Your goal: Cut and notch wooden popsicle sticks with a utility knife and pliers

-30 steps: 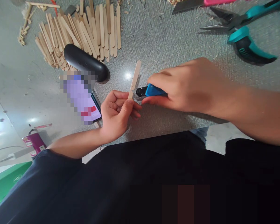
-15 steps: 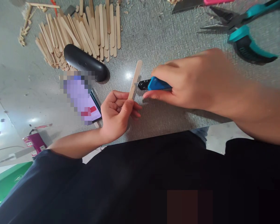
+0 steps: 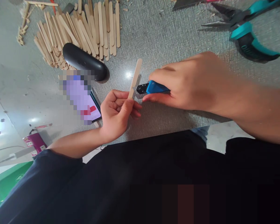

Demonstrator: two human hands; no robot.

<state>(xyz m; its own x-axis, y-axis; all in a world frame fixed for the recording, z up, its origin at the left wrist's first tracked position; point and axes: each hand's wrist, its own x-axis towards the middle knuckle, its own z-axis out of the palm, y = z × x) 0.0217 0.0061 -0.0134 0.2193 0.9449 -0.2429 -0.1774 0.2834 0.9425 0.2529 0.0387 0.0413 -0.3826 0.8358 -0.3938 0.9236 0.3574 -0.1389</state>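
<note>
My left hand [image 3: 120, 110] pinches the lower end of a wooden craft stick [image 3: 136, 73], which slants up and away from the thumb and fingers. My right hand [image 3: 189, 81] is wrapped round a blue and black utility knife [image 3: 156, 87]. The knife's tip meets the stick's right edge a little above my left thumb. Most of the knife's handle is hidden inside my right hand. Just left of my left hand lies a phone [image 3: 84, 96] with a lit, partly blurred screen.
A heap of craft sticks [image 3: 84, 31] lies at the far left, with a black oblong case [image 3: 84, 61] in front. Teal-handled pliers [image 3: 245, 31] rest at the far right near a dark flat blade [image 3: 186, 3]. A purple box [image 3: 35, 143] sits at left.
My right hand has moved the knife slightly toward me, so its tip is lower along the stick. My left hand and the stick have hardly moved.
</note>
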